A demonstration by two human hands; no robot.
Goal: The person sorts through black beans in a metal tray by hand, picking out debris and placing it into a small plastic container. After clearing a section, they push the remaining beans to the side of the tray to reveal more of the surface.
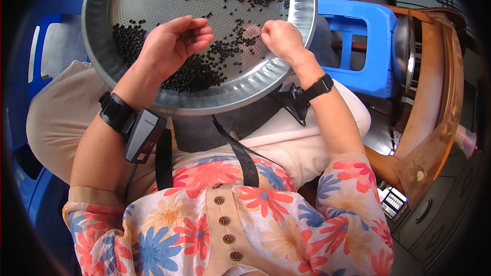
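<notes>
A round metal sieve tray with a perforated bottom rests over my lap. Black beans lie in it in a near-left heap, with a second heap along the far side and loose ones between. Above the near-left heap, my left hand is cupped palm up, its fingers curled around a few dark beans. My right hand is closed over the right part of the tray, knuckles up. Its fingertips face down and to the left, and whatever they may hold is hidden.
A blue plastic stool stands right of the tray, beside a brown wooden chair. More blue plastic furniture is at the left. Each forearm wears a black strap; a grey device hangs at the left one.
</notes>
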